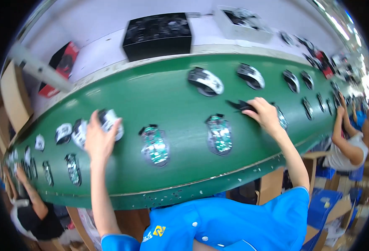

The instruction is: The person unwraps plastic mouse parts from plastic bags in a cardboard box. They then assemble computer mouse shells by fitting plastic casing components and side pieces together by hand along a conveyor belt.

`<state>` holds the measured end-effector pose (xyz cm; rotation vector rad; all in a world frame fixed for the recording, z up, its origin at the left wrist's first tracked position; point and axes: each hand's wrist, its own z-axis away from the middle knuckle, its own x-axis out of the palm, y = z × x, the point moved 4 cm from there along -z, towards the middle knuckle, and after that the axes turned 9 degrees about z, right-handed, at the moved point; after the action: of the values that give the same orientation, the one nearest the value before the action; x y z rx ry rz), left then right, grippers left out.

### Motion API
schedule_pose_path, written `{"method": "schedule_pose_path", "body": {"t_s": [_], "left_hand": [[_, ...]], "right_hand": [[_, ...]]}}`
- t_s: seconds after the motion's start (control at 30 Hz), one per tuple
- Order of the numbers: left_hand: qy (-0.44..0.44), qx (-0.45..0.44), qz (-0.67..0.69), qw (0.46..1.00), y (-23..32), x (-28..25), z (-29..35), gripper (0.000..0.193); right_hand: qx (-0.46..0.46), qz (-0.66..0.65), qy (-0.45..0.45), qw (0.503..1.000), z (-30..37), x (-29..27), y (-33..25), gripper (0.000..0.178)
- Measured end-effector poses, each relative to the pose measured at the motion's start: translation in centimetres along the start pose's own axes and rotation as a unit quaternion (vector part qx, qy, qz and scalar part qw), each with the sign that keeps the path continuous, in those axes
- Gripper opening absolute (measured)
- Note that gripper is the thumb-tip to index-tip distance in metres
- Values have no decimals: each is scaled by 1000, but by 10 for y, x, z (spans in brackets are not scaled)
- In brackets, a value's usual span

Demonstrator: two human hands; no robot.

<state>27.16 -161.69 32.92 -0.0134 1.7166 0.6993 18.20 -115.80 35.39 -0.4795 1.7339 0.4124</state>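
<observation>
A green conveyor belt (172,100) runs across in front of me. My left hand (98,138) reaches onto it and rests on a white and black mouse shell (111,121), fingers curled over it. My right hand (265,113) is stretched to the right and pinches a small black part (239,105) lying on the belt, beside a mouse base (281,119) that my hand partly hides. Between my hands lie two open mouse bases with green circuit boards (155,146) (219,134).
More mouse shells (205,81) (250,76) and bases line the belt toward both ends. A black box (157,35) and a white tray (241,23) stand on the table behind. Another person sits at the right (347,146), another at the lower left (29,205).
</observation>
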Motion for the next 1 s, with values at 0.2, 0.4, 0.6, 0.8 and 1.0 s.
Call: {"method": "schedule_pose_path", "body": {"t_s": [0.2, 0.4, 0.6, 0.8, 1.0], "left_hand": [[-56, 122, 13, 991, -10, 2, -19, 77], [-40, 110, 30, 993, -54, -6, -38, 82], [16, 30, 202, 979, -60, -36, -58, 71], [-121, -94, 676, 721, -65, -98, -3, 61], [-151, -239, 820, 497, -79, -81, 54, 48]], "right_hand": [[132, -407, -23, 903, -36, -32, -38, 18], [-307, -140, -1, 941, -109, -19, -234, 32], [-476, -134, 55, 867, -133, 38, -349, 26], [-446, -198, 48, 872, -156, 31, -354, 18], [-23, -601, -307, 738, -173, -6, -321, 22]]}}
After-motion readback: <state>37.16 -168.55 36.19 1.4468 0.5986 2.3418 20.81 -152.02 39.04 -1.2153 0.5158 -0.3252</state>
